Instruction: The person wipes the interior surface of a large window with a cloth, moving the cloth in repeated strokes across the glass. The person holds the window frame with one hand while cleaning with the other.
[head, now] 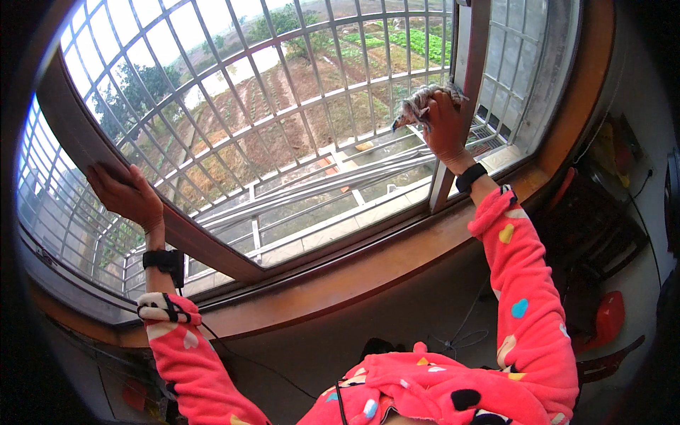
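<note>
My right hand (pixel 445 127) grips a bunched grey cloth (pixel 419 106) and presses it against the right upright (pixel 473 58) of a brown sliding window frame. One frayed, darker end of the cloth sticks out to the left. At the left, my left hand (pixel 125 196) lies flat against the other upright (pixel 79 117) of the same sash, thumb and fingers spread around its edge. Between my hands is the window's glass pane (pixel 297 175). Both my wrists wear black straps, and the left one carries a small box with a cable.
Metal security bars (pixel 303 37) stand outside the window, with metal poles (pixel 319 180) lying along their base. An orange-brown sill (pixel 372 260) runs below the sash. Dark chairs (pixel 605 234) and a red plastic item (pixel 608 319) stand at the right. A thin cable (pixel 265 366) hangs near my body.
</note>
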`<action>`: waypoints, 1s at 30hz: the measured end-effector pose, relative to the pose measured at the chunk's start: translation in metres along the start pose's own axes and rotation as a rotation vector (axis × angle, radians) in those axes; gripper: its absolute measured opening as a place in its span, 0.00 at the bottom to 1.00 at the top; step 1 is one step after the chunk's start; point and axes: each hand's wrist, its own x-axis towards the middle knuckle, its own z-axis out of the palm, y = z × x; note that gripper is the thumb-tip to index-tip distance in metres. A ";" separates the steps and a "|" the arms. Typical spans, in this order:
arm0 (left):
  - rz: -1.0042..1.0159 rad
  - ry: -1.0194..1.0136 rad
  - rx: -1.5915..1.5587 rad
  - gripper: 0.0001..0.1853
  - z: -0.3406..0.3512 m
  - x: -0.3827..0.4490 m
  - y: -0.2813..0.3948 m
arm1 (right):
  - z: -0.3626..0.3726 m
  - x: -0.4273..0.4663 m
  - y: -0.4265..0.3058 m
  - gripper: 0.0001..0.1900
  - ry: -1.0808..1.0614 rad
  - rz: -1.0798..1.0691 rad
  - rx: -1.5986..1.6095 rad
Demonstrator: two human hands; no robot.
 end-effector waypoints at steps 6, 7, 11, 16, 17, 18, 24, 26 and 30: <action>-0.003 0.003 -0.047 0.40 -0.001 0.003 0.002 | 0.005 -0.032 -0.005 0.13 -0.093 0.035 0.107; -0.015 -0.002 -0.065 0.41 -0.002 0.003 0.003 | 0.006 -0.039 -0.007 0.13 -0.115 0.036 0.109; -0.049 -0.013 -0.095 0.42 -0.002 0.005 0.006 | 0.011 -0.060 -0.008 0.15 -0.154 0.027 0.125; -0.052 -0.012 -0.045 0.42 -0.001 0.004 0.003 | 0.015 -0.090 -0.012 0.14 -0.210 0.005 0.137; -0.052 -0.010 -0.036 0.42 -0.001 0.003 0.003 | 0.017 -0.095 -0.013 0.13 -0.192 -0.008 0.134; -0.050 -0.008 -0.029 0.42 0.000 0.003 0.003 | 0.016 -0.103 -0.016 0.14 -0.228 0.023 0.127; -0.046 -0.001 -0.035 0.42 0.000 0.002 0.003 | 0.030 -0.151 -0.028 0.11 -0.194 0.066 0.153; -0.058 -0.025 -0.037 0.41 -0.001 0.003 0.003 | 0.039 -0.171 -0.032 0.09 -0.184 0.215 0.339; -0.071 -0.040 -0.054 0.39 -0.003 0.004 0.005 | 0.044 -0.222 -0.043 0.07 -0.265 0.106 0.231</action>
